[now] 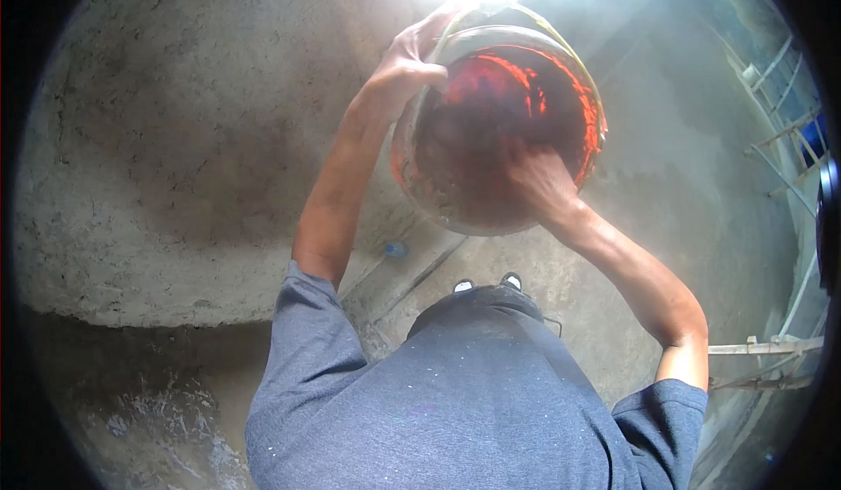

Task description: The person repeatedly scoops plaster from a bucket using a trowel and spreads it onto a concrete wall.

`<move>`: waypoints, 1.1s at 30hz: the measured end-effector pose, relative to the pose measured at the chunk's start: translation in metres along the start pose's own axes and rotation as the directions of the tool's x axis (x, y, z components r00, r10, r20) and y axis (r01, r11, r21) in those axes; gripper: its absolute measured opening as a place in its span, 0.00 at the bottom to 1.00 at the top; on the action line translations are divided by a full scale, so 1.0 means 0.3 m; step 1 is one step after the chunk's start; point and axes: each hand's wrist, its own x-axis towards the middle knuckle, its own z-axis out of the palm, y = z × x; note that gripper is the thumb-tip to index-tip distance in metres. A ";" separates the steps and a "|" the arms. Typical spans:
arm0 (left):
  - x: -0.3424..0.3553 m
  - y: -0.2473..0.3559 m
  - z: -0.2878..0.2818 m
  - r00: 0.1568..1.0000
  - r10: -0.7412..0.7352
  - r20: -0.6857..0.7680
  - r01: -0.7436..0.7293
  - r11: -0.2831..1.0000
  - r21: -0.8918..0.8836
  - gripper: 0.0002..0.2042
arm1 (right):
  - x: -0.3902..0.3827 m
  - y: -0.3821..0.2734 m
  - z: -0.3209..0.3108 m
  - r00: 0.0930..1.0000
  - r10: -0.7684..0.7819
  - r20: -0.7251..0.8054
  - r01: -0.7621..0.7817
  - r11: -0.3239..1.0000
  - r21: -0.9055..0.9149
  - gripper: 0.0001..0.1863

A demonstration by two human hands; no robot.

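A round bucket (412, 188) with pale outer walls is held up in front of me, its mouth facing me. Its inside is dark, with red-orange streaks showing along the rim and inner wall. A thin yellowish handle (569, 43) arches over its far side. My left hand (407, 68) grips the bucket's left edge, thumb lying over the rim and the other fingers mostly hidden behind it. My right hand (539, 175) reaches down into the bucket from the right. Its fingers fade into the dark, hazy inside, so what they touch or hold is hidden.
To the left is a rough grey-brown concrete surface (158, 166) with a curved lower edge. A small bluish object (396, 249) lies near my feet. Pale metal frames (762, 347) stand along the right side. Strong light glares at the top.
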 end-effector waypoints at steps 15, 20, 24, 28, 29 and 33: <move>0.026 -0.080 -0.014 0.998 0.060 -0.025 -0.061 0.998 -0.034 0.39 | 0.077 0.145 -0.197 0.909 0.243 0.339 -0.326 0.920 0.216 0.11; 0.044 -0.055 0.003 0.998 0.065 -0.022 -0.063 0.997 0.049 0.37 | 0.062 0.155 -0.027 0.958 0.211 0.194 -0.268 0.897 0.351 0.14; 0.036 -0.058 -0.014 0.998 0.052 -0.041 -0.051 0.998 0.037 0.37 | 0.024 0.098 -0.022 0.922 0.133 0.365 -0.246 0.926 0.286 0.16; 0.035 -0.079 -0.014 0.998 0.030 -0.050 -0.028 0.999 0.038 0.39 | -0.005 0.107 0.000 0.864 0.100 0.494 -0.233 0.948 0.216 0.14; 0.032 -0.083 -0.020 0.998 0.026 -0.055 -0.024 0.999 0.036 0.39 | 0.024 0.105 -0.061 0.806 0.144 0.574 -0.306 0.932 0.196 0.11; 0.049 -0.090 -0.006 0.996 0.078 -0.045 -0.078 0.997 0.004 0.40 | 0.076 0.153 -0.128 0.811 0.213 0.545 -0.388 0.893 0.228 0.12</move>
